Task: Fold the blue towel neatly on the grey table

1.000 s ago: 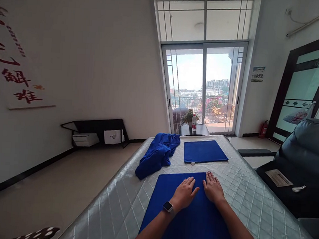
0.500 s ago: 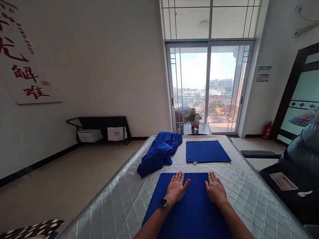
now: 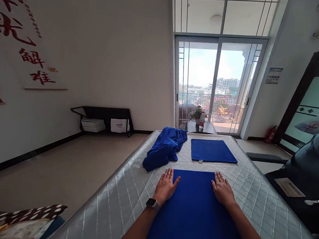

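Observation:
A blue cloth (image 3: 193, 208) lies flat in a smooth rectangle on the silver quilted mattress (image 3: 111, 203), right in front of me. My left hand (image 3: 166, 185) rests palm down along its far left edge, fingers stretched forward and thumb spread onto the cloth; a watch is on that wrist. At the far right edge, my right hand (image 3: 223, 189) also lies flat with fingers extended. Beyond them is a second flat blue cloth (image 3: 213, 150) with a small white tag on its near edge. To its left sits a crumpled blue cloth (image 3: 165, 148) in a loose heap.
Past the mattress stands a small dark table (image 3: 210, 128) with a bottle (image 3: 202, 120) and a potted plant. A dark armchair (image 3: 288, 181) holding a card is on the right. Patterned fabric (image 3: 21, 212) shows at lower left, and a black rack (image 3: 105, 114) stands by the wall.
My left hand has slid outward from on top of the cloth to its left edge. The right hand stays at the right edge. The scene has shifted rightward in view.

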Demonstrator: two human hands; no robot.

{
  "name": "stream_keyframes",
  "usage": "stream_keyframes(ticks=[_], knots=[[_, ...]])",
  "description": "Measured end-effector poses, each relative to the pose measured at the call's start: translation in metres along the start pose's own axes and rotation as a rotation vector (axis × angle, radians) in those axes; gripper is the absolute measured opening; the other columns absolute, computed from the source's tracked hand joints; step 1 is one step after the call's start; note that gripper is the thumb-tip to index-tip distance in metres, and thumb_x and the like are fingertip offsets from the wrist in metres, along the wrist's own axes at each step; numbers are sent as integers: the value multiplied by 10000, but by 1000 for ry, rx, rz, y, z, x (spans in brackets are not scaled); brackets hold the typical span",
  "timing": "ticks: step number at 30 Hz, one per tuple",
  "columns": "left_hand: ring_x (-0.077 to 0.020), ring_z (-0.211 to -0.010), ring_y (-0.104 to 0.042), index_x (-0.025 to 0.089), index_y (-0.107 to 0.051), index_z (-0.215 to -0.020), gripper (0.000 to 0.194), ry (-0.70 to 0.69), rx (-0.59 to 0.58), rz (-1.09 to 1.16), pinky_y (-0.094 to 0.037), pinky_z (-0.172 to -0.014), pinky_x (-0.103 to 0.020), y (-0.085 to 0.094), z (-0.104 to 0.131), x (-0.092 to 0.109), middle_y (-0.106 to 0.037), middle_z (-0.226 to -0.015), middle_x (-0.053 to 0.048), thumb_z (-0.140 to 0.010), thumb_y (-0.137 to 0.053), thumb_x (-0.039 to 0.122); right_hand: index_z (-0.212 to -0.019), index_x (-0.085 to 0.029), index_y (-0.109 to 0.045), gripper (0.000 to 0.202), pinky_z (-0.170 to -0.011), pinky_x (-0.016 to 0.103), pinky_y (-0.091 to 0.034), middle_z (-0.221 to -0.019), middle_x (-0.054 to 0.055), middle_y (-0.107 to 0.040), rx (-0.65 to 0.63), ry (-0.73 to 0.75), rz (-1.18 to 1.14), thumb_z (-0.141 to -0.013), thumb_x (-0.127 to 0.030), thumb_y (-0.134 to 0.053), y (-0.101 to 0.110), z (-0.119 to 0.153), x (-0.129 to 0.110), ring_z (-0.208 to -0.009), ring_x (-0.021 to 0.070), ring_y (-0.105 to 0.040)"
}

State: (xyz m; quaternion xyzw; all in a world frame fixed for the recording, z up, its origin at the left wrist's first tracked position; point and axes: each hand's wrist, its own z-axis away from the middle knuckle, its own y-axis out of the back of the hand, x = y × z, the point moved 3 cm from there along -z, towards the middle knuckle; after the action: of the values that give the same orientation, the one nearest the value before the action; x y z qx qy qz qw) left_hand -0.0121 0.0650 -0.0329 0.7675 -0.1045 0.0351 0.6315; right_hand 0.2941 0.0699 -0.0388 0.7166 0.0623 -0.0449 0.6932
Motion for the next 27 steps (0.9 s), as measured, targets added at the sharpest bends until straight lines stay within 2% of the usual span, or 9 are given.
stream_keyframes(ticks=[14,20,27], knots=[[-312,-1487,-282,51,-356,-1519,857,-23,47,30,-264,-1197,-481,-5,-1,-4,-356,-1581,-200,-979,-113,670,-1584,-121,-173,681,-1227,389,-75,-1658,53,-165,-24,-26,17,-994,-460,-168,3,-1,-2,-1526,174,-99],[-302,-1493,-267,3,-341,-1514,884,-16,35,20,-248,-1212,-447,-4,1,-4,-325,-1591,-214,-979,-119,671,-1578,-93,-187,699,-1228,375,-78,-1657,69,-166,-16,-39,2,-994,-476,-174,5,2,-2,-1526,183,-107],[-301,-1490,-274,74,-369,-1514,849,-8,72,1,-266,-1192,-475,-6,1,-2,-337,-1592,-200,-978,-102,675,-1578,-84,-181,709,-1224,367,-102,-1653,83,-175,-34,-48,-32,-991,-483,-174,9,3,1,-1523,193,-126]])
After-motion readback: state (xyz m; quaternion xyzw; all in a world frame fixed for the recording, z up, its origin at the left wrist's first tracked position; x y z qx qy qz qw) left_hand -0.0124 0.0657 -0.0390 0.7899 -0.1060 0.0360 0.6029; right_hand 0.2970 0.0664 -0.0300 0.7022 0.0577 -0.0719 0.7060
